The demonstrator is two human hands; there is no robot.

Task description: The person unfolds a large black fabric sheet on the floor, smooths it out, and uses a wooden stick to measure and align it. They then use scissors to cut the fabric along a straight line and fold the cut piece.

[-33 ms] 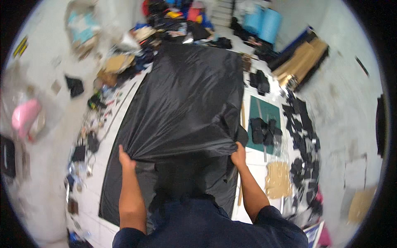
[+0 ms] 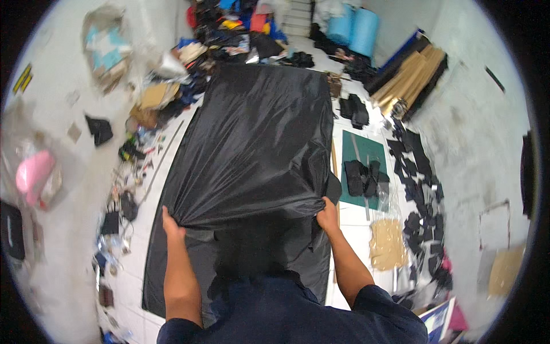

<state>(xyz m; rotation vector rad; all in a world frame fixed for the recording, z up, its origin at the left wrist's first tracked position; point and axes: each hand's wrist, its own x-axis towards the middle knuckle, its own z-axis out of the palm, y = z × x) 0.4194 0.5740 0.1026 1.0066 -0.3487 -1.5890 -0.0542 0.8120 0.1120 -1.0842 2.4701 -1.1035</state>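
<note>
A large sheet of shiny black fabric (image 2: 263,126) stretches away from me over a white tiled floor. My left hand (image 2: 173,222) is closed on the fabric at its left side. My right hand (image 2: 327,216) grips it at the right, fingers partly hidden by the bunched cloth. Between my hands the raised edge is pulled taut, and creases fan out from both grips. Nearer to me lies more black fabric (image 2: 157,275), partly covered by my head and dark shirt.
A green cutting mat (image 2: 350,150) with dark pieces and a metal ruler lies to the right. Beyond it are black scraps (image 2: 421,155) and a plastic-wrapped tan bundle (image 2: 388,243). Small items line the left side. Piled cloth, blue rolls (image 2: 363,33) and tan rolls (image 2: 415,74) stand farther off.
The whole view has shifted slightly, and the fabric beyond my hands lies a little differently. Both hands keep their hold on the fabric.
</note>
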